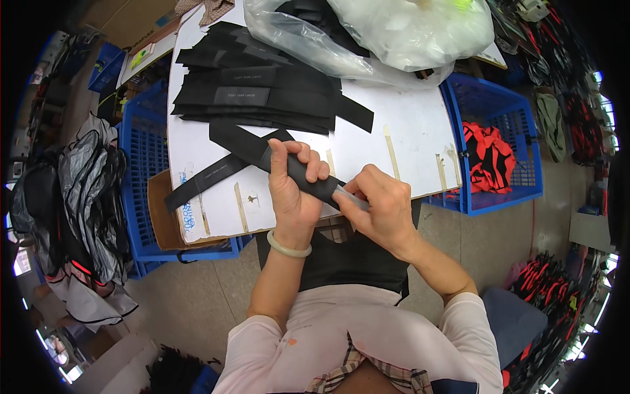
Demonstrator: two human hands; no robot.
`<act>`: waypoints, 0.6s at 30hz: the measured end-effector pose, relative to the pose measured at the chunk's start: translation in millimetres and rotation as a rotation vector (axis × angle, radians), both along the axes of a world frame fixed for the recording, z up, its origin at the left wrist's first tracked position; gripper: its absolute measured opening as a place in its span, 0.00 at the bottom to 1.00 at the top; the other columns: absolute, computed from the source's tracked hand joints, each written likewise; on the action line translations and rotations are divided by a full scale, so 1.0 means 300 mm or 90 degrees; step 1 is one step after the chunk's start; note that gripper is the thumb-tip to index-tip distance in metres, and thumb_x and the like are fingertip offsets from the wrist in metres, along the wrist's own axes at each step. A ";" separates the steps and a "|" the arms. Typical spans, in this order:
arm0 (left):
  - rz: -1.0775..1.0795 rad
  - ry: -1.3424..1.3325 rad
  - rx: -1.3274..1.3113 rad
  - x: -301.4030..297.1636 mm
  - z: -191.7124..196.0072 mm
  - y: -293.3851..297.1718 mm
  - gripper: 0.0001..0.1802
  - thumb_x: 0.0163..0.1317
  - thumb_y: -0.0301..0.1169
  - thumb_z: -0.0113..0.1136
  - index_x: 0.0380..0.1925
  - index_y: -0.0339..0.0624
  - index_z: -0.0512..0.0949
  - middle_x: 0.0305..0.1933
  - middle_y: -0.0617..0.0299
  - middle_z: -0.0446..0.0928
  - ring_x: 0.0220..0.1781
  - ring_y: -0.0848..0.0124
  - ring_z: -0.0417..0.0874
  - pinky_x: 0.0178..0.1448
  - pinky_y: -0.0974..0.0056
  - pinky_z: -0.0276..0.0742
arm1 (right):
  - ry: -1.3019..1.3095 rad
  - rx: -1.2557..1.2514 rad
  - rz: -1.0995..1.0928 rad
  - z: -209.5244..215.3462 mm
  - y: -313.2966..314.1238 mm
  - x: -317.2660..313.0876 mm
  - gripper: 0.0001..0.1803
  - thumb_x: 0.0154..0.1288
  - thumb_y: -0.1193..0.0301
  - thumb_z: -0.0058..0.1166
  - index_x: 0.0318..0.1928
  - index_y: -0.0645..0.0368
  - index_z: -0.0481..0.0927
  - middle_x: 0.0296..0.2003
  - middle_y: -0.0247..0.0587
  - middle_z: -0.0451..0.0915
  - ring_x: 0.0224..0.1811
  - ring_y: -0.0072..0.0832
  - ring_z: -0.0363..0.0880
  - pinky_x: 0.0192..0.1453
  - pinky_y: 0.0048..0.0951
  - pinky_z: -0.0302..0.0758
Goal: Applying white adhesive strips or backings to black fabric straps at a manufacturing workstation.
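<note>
My left hand (pixel 296 180) is wrapped round a black fabric strip (pixel 237 142), whose free end reaches up and left over the white table. At the strip's near end, my right hand (pixel 387 205) pinches a pale grey, flat narrow piece (pixel 352 197) that meets the strip; its exact kind is unclear. Both hands are at the table's front edge, close together. Beneath the held strip another black strip (pixel 209 177) lies aslant on the table, with small light print on it. Further back, a fanned pile of black fabric pieces (pixel 295 98) covers the table's left part.
A clear plastic bag (pixel 420 39) with white and black contents fills the back right of the white table (pixel 420 144). Blue crates flank it, the left crate (pixel 146 118) beside a cardboard box (pixel 165 220), the right crate (pixel 502 92) holding red-and-black pieces (pixel 489 157). Silver-grey garments (pixel 95 190) hang at left.
</note>
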State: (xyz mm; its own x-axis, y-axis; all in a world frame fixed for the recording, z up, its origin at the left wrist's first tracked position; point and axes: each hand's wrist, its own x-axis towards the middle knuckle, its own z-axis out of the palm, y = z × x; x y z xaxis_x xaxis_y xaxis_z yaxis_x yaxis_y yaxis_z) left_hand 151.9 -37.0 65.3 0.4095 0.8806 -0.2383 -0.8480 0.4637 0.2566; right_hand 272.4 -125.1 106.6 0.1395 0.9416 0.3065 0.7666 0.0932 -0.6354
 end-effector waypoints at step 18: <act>0.009 -0.067 -0.029 -0.049 0.002 0.041 0.22 0.66 0.52 0.55 0.28 0.44 0.74 0.23 0.67 0.66 0.18 0.77 0.62 0.24 0.71 0.62 | 0.220 -0.052 0.092 0.050 0.003 0.017 0.11 0.51 0.79 0.67 0.32 0.65 0.76 0.30 0.40 0.76 0.24 0.29 0.76 0.27 0.25 0.74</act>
State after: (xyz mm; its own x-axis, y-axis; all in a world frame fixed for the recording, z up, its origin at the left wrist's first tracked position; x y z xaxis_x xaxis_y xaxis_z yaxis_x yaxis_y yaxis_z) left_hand 137.1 -24.8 65.9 0.4220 0.8757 -0.2348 -0.8757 0.4607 0.1443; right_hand 277.4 -124.2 121.5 0.0860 0.9784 0.1879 0.4879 0.1231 -0.8642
